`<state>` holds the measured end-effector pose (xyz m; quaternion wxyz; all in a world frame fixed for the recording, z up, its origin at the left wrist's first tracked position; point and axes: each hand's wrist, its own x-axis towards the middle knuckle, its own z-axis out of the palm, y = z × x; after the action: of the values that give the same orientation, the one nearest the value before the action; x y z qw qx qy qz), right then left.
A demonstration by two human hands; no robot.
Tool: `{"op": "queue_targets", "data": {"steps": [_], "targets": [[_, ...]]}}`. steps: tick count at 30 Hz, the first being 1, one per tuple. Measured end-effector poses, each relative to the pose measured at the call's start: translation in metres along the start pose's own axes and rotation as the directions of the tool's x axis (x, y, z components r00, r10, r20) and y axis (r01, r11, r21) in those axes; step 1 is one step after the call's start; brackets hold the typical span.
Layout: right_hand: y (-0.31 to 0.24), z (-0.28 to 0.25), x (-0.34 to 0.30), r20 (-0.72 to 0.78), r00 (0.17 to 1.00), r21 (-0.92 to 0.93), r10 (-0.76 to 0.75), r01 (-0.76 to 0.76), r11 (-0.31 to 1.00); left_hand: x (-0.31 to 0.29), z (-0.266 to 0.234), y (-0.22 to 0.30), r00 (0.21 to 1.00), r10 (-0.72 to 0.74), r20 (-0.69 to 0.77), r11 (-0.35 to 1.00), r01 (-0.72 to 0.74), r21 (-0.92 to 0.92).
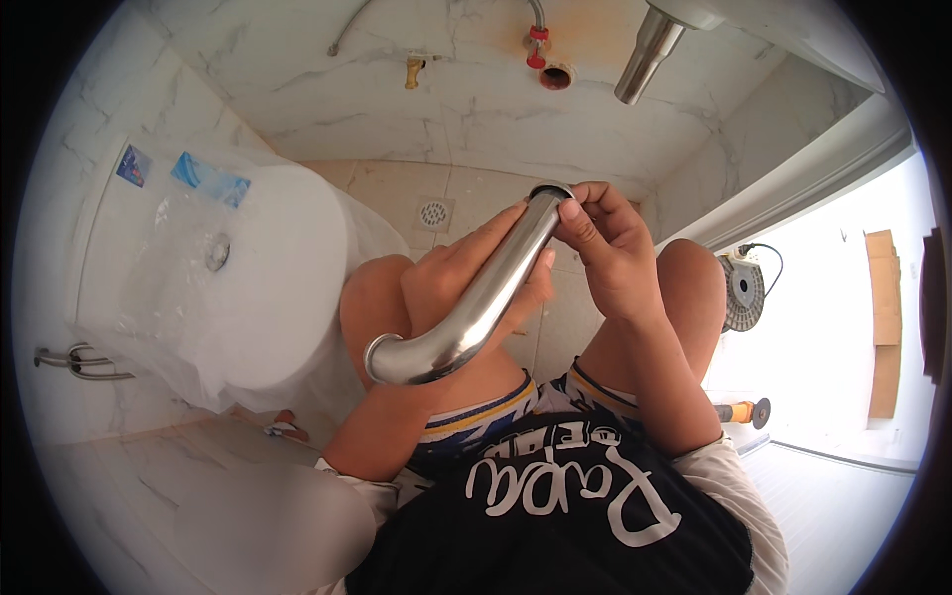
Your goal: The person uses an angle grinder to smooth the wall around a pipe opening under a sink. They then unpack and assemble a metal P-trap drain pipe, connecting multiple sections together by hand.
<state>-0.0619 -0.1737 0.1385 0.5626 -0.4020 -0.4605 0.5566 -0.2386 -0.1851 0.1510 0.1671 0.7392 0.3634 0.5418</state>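
A shiny metal drain pipe (pixel 486 297) with a bend at its near end slants across my lap. My left hand (pixel 456 268) is wrapped round its straight length from the left and below, with part of the fingers hidden behind the pipe. At the pipe's far end, my right hand (pixel 607 233) pinches a ring-like rim (pixel 551 188) between thumb and fingers. The flanged mouth (pixel 382 357) of the bent end faces left, apart from both hands.
To the left stands a white toilet (pixel 283 268) under clear plastic. A floor drain (pixel 433 213) lies ahead. On the far wall are a brass tap (pixel 415 71), a wall hole (pixel 557 76) and a hanging metal pipe (pixel 650 59). At right, an angle grinder (pixel 744 412) rests near the doorway.
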Motion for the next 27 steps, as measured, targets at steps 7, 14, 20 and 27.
{"op": "queue_targets", "data": {"steps": [7, 14, 20, 27], "targets": [[0.000, 0.004, -0.007, 0.035, 0.982, -0.019, -0.185, 0.185, 0.982, 0.007, -0.011, 0.013, 0.998, -0.055, 0.038, 0.997, 0.053, 0.054], [-0.025, -0.008, -0.007, 0.185, 0.962, 0.140, -0.199, 0.174, 0.975, 0.003, -0.025, 0.002, 0.838, -0.450, 0.308, 0.610, 0.540, -0.580], [-0.049, -0.004, -0.021, 0.226, 0.962, -0.135, -0.153, 0.186, 0.973, 0.004, -0.031, -0.001, 0.786, -0.400, 0.472, 0.568, 0.617, -0.545], [-0.056, -0.003, -0.021, 0.269, 0.941, -0.322, -0.206, 0.290, 0.901, 0.005, -0.025, -0.006, 0.733, -0.423, 0.532, 0.503, 0.679, -0.535]]}}
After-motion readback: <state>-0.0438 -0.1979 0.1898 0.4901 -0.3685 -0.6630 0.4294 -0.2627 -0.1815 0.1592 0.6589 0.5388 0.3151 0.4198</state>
